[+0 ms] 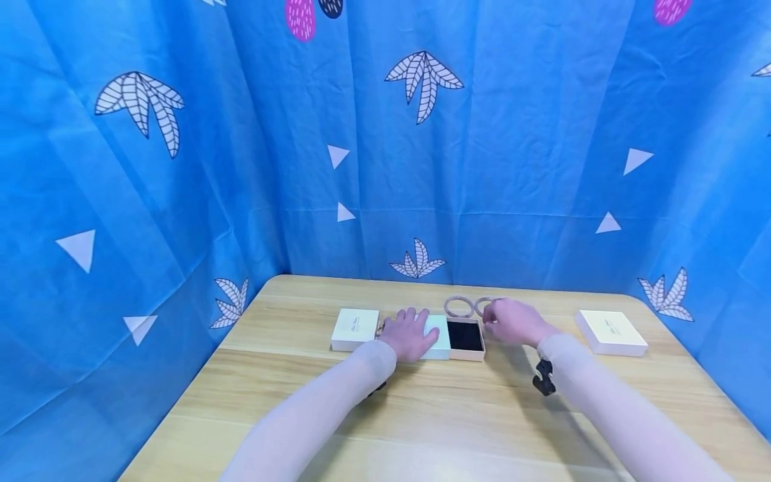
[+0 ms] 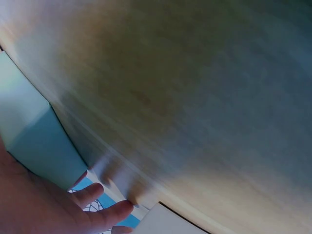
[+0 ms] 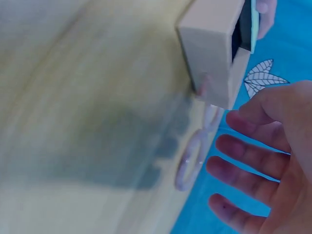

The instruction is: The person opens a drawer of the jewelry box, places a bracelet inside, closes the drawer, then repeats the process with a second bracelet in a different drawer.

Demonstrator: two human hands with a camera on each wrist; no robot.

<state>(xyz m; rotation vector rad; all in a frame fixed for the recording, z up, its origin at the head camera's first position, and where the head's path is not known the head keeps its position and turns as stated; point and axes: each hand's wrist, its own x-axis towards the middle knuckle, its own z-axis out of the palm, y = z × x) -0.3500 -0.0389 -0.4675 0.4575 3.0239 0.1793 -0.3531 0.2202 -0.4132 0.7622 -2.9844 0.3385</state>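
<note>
Steady the green box (image 1: 443, 346) under your left hand's (image 1: 409, 335) spread fingers, and let your right hand (image 1: 512, 321), its loosely bent fingers empty, work lightly beside the rings (image 3: 182, 182) behind the open box (image 1: 466, 356).

My long whitish left sleeve (image 1: 313, 412), a matching right sleeve (image 1: 623, 408), a chunky black fitting (image 1: 544, 378) at my right cuff (image 1: 553, 348) (my left shows just a dark sliver (image 1: 377, 388))

Blue curtain (image 1: 530, 134) beyond left hand (image 1: 409, 335) and right hand (image 1: 518, 321), white leaves (image 1: 427, 87) and triangles (image 1: 636, 159) printed on it, wood-grain table (image 1: 434, 408) beneath both
</note>
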